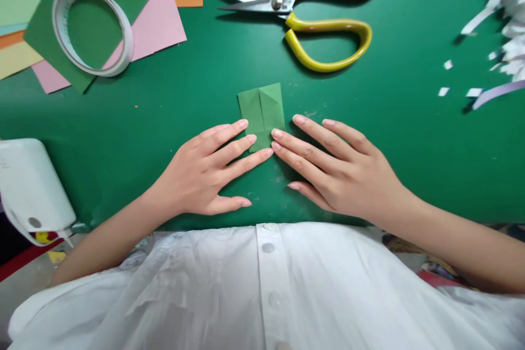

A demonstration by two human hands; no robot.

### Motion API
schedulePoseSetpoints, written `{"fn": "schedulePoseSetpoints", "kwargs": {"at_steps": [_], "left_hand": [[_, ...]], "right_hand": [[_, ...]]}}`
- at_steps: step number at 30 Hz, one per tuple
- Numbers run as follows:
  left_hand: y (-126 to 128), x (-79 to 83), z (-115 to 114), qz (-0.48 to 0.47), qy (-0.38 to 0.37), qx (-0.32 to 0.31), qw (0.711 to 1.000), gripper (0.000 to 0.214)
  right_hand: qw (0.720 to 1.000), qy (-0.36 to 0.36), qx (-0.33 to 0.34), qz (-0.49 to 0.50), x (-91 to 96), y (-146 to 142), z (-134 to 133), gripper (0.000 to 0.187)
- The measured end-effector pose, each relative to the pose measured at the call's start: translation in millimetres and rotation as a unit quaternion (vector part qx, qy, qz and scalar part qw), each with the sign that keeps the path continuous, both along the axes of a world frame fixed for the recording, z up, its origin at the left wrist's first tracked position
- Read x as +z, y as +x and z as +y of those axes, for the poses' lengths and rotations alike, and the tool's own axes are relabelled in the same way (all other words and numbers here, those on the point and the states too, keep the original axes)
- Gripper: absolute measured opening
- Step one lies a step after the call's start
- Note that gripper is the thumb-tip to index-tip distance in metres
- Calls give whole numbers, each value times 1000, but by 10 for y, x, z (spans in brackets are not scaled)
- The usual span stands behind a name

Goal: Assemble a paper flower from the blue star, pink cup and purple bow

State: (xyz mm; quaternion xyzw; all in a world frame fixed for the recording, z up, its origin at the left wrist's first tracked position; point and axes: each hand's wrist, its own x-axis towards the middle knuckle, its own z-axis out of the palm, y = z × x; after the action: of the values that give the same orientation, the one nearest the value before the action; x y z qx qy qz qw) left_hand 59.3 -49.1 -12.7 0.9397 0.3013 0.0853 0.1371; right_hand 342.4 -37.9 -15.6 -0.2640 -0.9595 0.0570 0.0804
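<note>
A small folded piece of green paper (262, 109) lies on the green table (402, 142), just ahead of me. My left hand (209, 169) lies flat with fingers stretched out, its fingertips pressing the paper's lower left edge. My right hand (332, 167) is also flat and spread, with its fingertips on the paper's lower right edge. The two hands' fingertips almost meet at the paper's near end. Neither hand grips anything.
Scissors (311, 5) with one red and one yellow handle lie beyond the paper. A tape roll (123, 38) rests on stacked coloured sheets (159, 22) at the far left. White paper scraps (504, 38) litter the far right. A white device (28, 186) sits at the left edge.
</note>
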Motion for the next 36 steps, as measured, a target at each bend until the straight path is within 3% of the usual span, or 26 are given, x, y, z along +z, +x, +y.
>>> {"fn": "schedulePoseSetpoints", "kwargs": {"at_steps": [9, 13, 15, 18, 21, 26, 36], "left_hand": [[-15, 21, -1, -5, -31, 9, 999, 82], [-6, 37, 7, -9, -23, 18, 1000, 78], [-6, 36, 12, -14, -18, 15, 1000, 78], [-7, 26, 15, -15, -19, 9, 1000, 79], [-7, 14, 11, -23, -21, 8, 999, 81], [-12, 1, 0, -16, -32, 14, 999, 81], [-9, -6, 4, -13, -17, 12, 1000, 81]], "right_hand": [[1000, 10, -12, -1, -9, -2, -15, 55], [998, 6, -10, 57, -50, 10, -13, 51], [991, -6, -58, 123, -57, -5, -23, 38], [967, -42, -193, 164, -38, -72, -31, 12], [948, -93, -271, 136, -15, -169, -10, 16], [935, -121, -307, 128, -17, -277, 34, 23], [939, -86, -316, 103, -52, -306, 89, 21]]}}
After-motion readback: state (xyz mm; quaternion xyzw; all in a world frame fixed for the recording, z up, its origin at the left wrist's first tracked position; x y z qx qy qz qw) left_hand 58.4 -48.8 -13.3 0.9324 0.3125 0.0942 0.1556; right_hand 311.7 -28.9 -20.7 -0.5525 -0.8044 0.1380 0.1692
